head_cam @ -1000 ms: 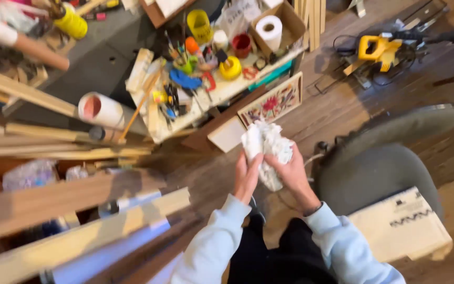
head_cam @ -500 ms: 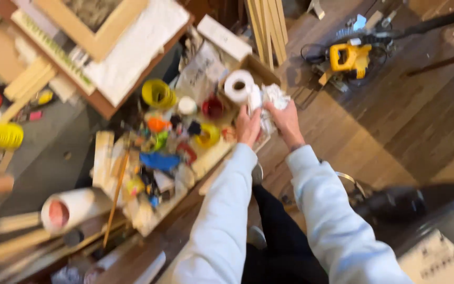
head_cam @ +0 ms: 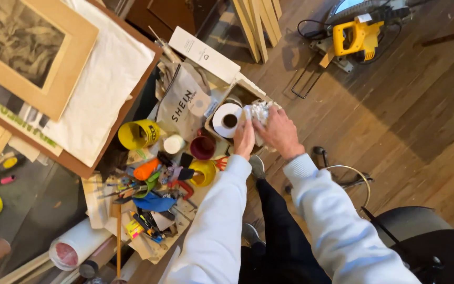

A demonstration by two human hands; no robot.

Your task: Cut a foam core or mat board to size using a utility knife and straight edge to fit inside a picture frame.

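While the person leaned over a cluttered table (head_cam: 80,205), both hands met at a cardboard box (head_cam: 240,92): right hand (head_cam: 277,131) closed its fingers around crumpled white paper (head_cam: 260,110), left hand (head_cam: 244,139), fingers loosely curled, touched it beside a toilet paper roll (head_cam: 228,120), apparently steadying it.

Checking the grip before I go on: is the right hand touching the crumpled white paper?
Touching. The head view shows the right hand laid over the crumpled white paper, fingers pressed on it with no gap.
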